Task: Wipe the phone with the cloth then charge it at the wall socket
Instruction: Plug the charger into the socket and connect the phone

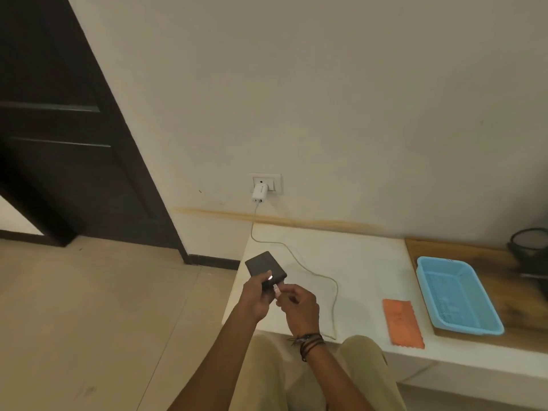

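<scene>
Left hand [257, 295] grips phone [266, 269]; right hand [298, 307] pinches cable plug [277, 289].

Dark pot [530, 247] (far right) cut by edge.

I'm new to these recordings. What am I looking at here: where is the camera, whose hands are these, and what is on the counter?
There is one picture, from a wide-angle camera worn on a person's head, looking down at their own bare hands. The left hand holds a dark phone. The right hand pinches the end of a white cable at the phone's edge. The cable runs from a white charger in the wall socket. On the white counter lies an orange cloth; a blue basket sits on a wooden board beside it.
</scene>
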